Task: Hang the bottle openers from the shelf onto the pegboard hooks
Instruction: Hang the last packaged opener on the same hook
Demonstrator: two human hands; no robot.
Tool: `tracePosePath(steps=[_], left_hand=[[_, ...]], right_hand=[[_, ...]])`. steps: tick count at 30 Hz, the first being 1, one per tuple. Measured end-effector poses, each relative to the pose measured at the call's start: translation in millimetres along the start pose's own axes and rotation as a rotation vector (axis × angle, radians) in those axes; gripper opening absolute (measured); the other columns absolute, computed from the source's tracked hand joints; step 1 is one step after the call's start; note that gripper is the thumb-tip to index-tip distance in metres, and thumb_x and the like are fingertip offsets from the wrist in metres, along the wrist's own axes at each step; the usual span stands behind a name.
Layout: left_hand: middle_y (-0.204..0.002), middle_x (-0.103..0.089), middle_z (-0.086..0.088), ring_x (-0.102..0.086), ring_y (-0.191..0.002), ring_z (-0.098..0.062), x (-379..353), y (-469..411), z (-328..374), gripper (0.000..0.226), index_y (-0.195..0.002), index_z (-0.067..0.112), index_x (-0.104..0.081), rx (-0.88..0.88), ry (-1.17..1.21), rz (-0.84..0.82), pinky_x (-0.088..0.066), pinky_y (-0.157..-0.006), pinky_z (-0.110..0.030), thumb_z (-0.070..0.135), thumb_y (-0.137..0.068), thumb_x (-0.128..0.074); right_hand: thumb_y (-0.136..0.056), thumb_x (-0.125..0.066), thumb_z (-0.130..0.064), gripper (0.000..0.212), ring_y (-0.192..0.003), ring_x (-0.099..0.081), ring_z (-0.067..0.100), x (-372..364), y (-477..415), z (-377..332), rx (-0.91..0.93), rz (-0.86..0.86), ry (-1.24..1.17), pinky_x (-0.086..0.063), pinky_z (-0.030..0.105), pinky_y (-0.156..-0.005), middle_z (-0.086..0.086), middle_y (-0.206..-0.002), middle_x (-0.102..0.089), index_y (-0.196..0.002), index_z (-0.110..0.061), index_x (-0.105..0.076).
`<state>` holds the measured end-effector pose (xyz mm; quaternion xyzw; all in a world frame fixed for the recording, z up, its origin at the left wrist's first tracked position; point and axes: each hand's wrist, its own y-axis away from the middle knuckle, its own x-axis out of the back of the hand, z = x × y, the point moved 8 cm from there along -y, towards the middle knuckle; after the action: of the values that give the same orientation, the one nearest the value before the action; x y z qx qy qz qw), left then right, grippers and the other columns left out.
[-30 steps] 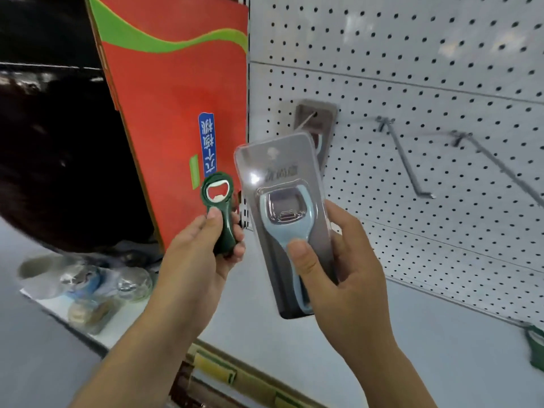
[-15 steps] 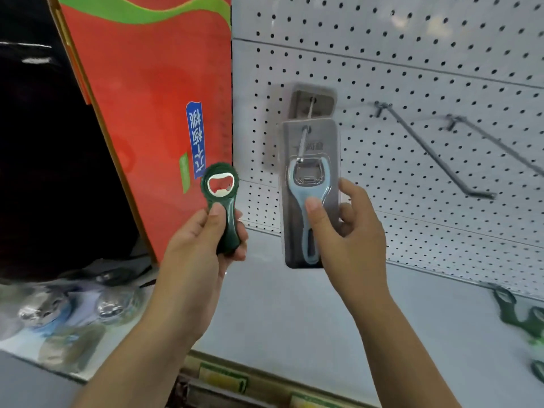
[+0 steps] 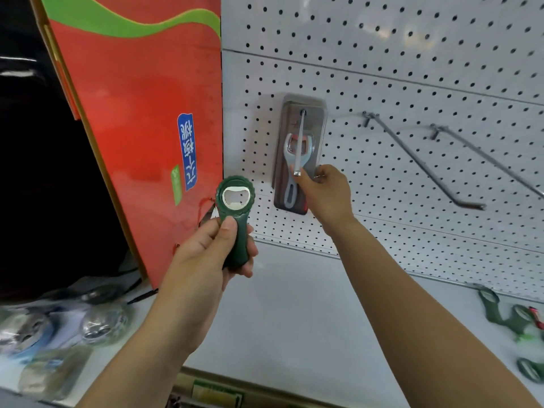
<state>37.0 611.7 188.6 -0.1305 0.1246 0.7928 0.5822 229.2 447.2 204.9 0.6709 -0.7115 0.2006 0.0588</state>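
My left hand (image 3: 203, 260) grips a dark green bottle opener (image 3: 236, 213) upright by its handle, in front of the red panel. A light blue bottle opener in a clear blister pack (image 3: 294, 160) hangs on a pegboard hook (image 3: 299, 142), pushed back against the white pegboard (image 3: 382, 69). My right hand (image 3: 326, 192) still pinches the pack's lower right edge. Two bare hooks, one nearer (image 3: 418, 160) and one further right (image 3: 488, 160), stick out of the board to the right. Several green bottle openers (image 3: 506, 316) lie on the white shelf (image 3: 294, 313) at the far right.
A red and green cardboard panel (image 3: 141, 128) stands against the shelf's left side. Packaged round items (image 3: 59, 334) lie at the lower left. The shelf's front edge carries price labels (image 3: 217, 393).
My right hand carried the packaged blue opener from in front of me onto the hook and slid it back to the pegboard. The left hand has kept the green opener raised.
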Motion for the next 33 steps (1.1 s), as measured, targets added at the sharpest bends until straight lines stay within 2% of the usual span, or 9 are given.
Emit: tracePosePath(steps=[4,10,13,17,21,24,27,30,33], left_hand=[[-0.075,-0.064,-0.007,-0.054,-0.063,-0.019,1.7,-1.0,-1.7,0.032,-0.097,0.006,-0.067,-0.008,-0.050,-0.016,-0.047,-0.068,-0.032,0.025,-0.106,-0.043],[-0.086,-0.071,-0.003,-0.064,-0.074,-0.017,6.0,-2.1,-2.0,0.029,-0.106,0.017,-0.071,-0.029,-0.195,-0.049,-0.048,-0.080,-0.040,0.025,-0.106,-0.043],[-0.090,-0.073,0.000,-0.067,-0.077,-0.013,4.1,-1.9,-8.6,0.027,-0.109,0.024,-0.072,-0.011,-0.251,-0.067,-0.048,-0.080,-0.037,0.024,-0.105,-0.045],[-0.091,-0.075,0.000,-0.068,-0.077,-0.015,-10.3,3.8,-17.4,0.027,-0.101,0.025,-0.076,-0.006,-0.333,-0.142,-0.050,-0.081,-0.040,0.025,-0.103,-0.049],[-0.087,-0.077,0.000,-0.072,-0.079,-0.019,-39.2,15.3,-22.3,0.023,-0.100,0.020,-0.074,-0.012,-0.386,-0.244,-0.055,-0.084,-0.039,0.025,-0.101,-0.051],[-0.087,-0.077,0.000,-0.074,-0.079,-0.017,-67.6,26.0,-25.7,0.023,-0.098,0.017,-0.073,-0.020,-0.422,-0.375,-0.056,-0.074,-0.029,0.026,-0.101,-0.052],[-0.086,-0.079,0.007,-0.075,-0.081,-0.008,-91.4,29.4,-22.9,0.035,-0.101,0.020,-0.075,-0.059,-0.514,-0.506,-0.056,-0.071,-0.023,0.040,-0.097,-0.048],[-0.079,-0.077,0.019,-0.071,-0.081,0.003,-102.5,18.4,1.9,0.041,-0.094,0.028,-0.076,-0.237,-0.588,-0.446,-0.049,-0.070,-0.012,0.051,-0.092,-0.042],[-0.097,-0.077,0.017,-0.070,-0.095,0.001,-117.6,9.4,32.8,0.038,-0.103,0.028,-0.074,-0.419,-0.500,-0.393,-0.050,-0.084,-0.021,0.050,-0.102,-0.042]], right_hand=[[-0.083,-0.077,-0.050,0.042,-0.060,-0.055,0.014,1.1,-18.6,6.1,-0.037,0.027,0.019,-0.049,0.033,-0.063,-0.006,-0.064,-0.056,-0.068,-0.018,-0.053],[-0.084,-0.074,-0.054,0.058,-0.107,-0.063,0.018,12.8,10.5,13.2,-0.141,0.052,0.009,-0.053,0.035,-0.093,-0.003,-0.113,-0.064,-0.122,-0.013,-0.056],[-0.093,-0.063,-0.053,0.044,-0.104,-0.062,0.012,25.8,50.9,7.4,-0.160,0.077,-0.014,-0.052,0.037,-0.098,-0.006,-0.114,-0.067,-0.118,-0.016,-0.062],[-0.098,-0.057,-0.048,0.035,-0.100,-0.071,0.007,34.6,110.6,-12.4,-0.133,-0.070,-0.200,-0.057,0.038,-0.095,-0.007,-0.097,-0.078,-0.093,-0.020,-0.077],[-0.088,-0.057,-0.056,0.038,-0.102,-0.071,0.006,47.7,151.9,-26.8,-0.114,-0.182,-0.240,-0.054,0.036,-0.096,-0.010,-0.101,-0.078,-0.098,-0.026,-0.079],[-0.093,-0.067,-0.033,0.017,-0.082,-0.071,0.010,66.3,169.4,-23.3,-0.092,-0.121,-0.255,-0.056,0.023,-0.078,-0.005,-0.093,-0.079,-0.097,-0.022,-0.078],[-0.095,-0.065,-0.019,0.013,-0.086,-0.073,0.014,90.8,186.4,-22.8,-0.051,-0.024,-0.297,-0.054,0.014,-0.074,-0.006,-0.096,-0.079,-0.102,-0.019,-0.076],[-0.094,-0.060,-0.016,0.016,-0.085,-0.075,0.005,120.4,203.1,-33.3,0.027,0.071,-0.327,-0.052,0.008,-0.074,-0.006,-0.092,-0.080,-0.106,-0.016,-0.071],[-0.092,-0.055,-0.022,0.017,-0.079,-0.076,0.014,146.8,214.0,-51.0,0.122,0.140,-0.313,-0.056,0.016,-0.069,0.000,-0.085,-0.078,-0.104,-0.017,-0.066]])
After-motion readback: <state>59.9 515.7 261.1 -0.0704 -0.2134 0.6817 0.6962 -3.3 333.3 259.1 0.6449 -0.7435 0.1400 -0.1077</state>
